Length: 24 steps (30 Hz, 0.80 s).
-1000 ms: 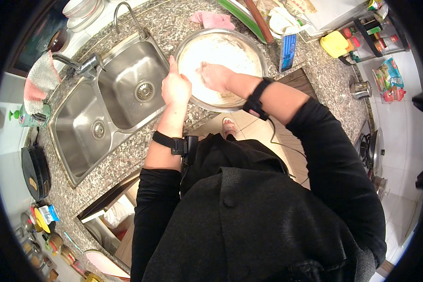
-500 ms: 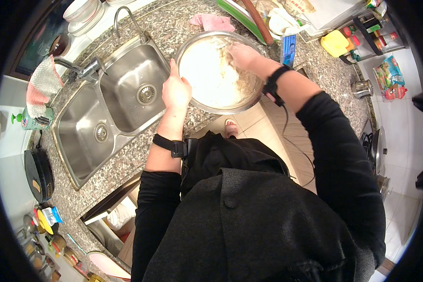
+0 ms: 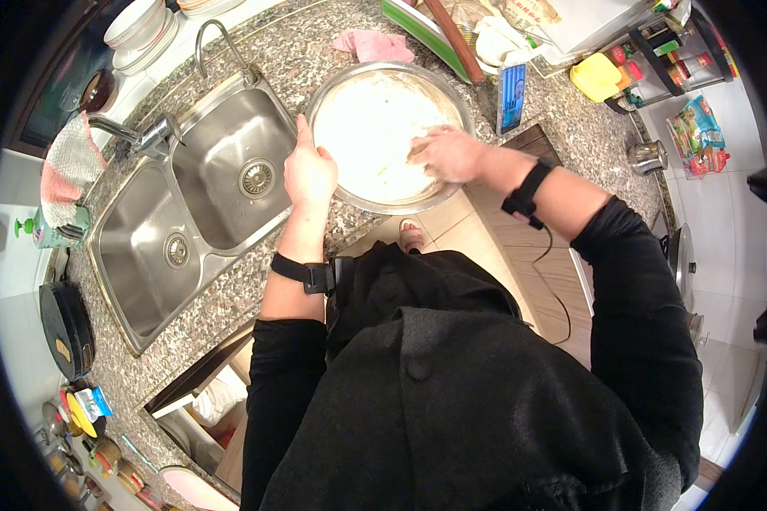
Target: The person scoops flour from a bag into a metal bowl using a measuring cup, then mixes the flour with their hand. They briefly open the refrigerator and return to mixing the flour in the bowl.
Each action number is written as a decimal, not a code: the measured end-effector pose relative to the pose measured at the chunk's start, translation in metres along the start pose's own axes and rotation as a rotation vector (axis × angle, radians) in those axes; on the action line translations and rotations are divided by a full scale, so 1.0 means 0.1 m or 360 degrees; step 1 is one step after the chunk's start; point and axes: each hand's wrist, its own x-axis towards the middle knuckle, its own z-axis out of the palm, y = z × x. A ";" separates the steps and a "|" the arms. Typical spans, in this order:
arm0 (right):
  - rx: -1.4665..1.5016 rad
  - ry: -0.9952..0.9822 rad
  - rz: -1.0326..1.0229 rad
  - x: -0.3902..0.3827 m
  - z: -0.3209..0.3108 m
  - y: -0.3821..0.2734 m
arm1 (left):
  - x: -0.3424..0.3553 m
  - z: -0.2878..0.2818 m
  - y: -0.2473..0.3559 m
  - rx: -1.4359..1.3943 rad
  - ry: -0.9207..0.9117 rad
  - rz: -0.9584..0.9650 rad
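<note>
A wide round metal basin (image 3: 368, 202) stands at the counter's front edge, with pale floury mixture (image 3: 375, 119) spread inside it. My left hand (image 3: 310, 175) is closed on the basin's left rim, its index finger stretched along the edge. Over at the right side, my right hand (image 3: 445, 153) reaches into the basin with its fingers bent down into the mixture. Motion blurs those fingertips, so whether they hold any of it is unclear.
Left of the basin lies a double steel sink (image 3: 230, 153) with a faucet (image 3: 153, 136). A propped phone (image 3: 511, 98) stands close to my right wrist. Behind the basin are a pink cloth (image 3: 375, 45) and a green-edged board (image 3: 426, 34). A cable (image 3: 541, 281) hangs from my right wrist strap.
My right hand has moved from the basin's far right part toward the near right side, through the mixture. My left hand keeps its hold on the rim. The whole view has shifted slightly.
</note>
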 end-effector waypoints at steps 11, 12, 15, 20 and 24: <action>0.0293 0.0307 0.0286 1.12 0.04 0.29 | 0.00 0.05 -0.03 0.0011 0.0046 0.0052; 0.0008 0.0184 0.0060 1.29 0.01 0.12 | 0.00 0.05 -0.02 0.0026 0.0044 0.0039; 0.0284 0.0242 0.0096 1.28 0.09 -0.37 | -0.01 0.06 -0.01 0.0030 0.0045 -0.0012; 0.0303 0.0098 -0.0079 0.46 0.22 -0.51 | -0.02 0.04 -0.02 -0.0035 0.0134 0.0077; 0.0256 0.0400 -0.0330 0.04 0.13 -0.21 | -0.01 0.03 -0.01 -0.0062 0.0088 0.0035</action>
